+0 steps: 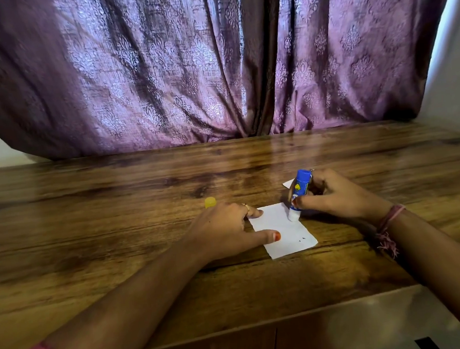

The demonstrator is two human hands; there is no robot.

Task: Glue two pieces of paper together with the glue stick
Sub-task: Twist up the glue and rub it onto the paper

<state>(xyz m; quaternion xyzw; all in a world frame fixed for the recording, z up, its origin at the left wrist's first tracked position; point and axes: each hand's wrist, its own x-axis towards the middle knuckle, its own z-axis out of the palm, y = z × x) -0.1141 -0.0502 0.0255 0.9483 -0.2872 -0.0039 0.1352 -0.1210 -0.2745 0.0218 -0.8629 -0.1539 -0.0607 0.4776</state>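
- Nearest on the tabletop (120, 267) lies a white paper (284, 232), pinned flat by the left hand (222, 230) with thumb and fingertip straight on its left edge.
- The right hand (333, 196) grips the uncapped glue stick (298, 194), its tip touching the paper's far edge: gluing appears under way.
- Farther off, a second paper (288, 183) peeks out behind the stick; it probably goes on top next. The yellow cap (210, 202) stands behind the left hand.

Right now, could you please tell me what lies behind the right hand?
A white paper corner shows on the table behind the right hand; the hand and glue stick cover the rest.
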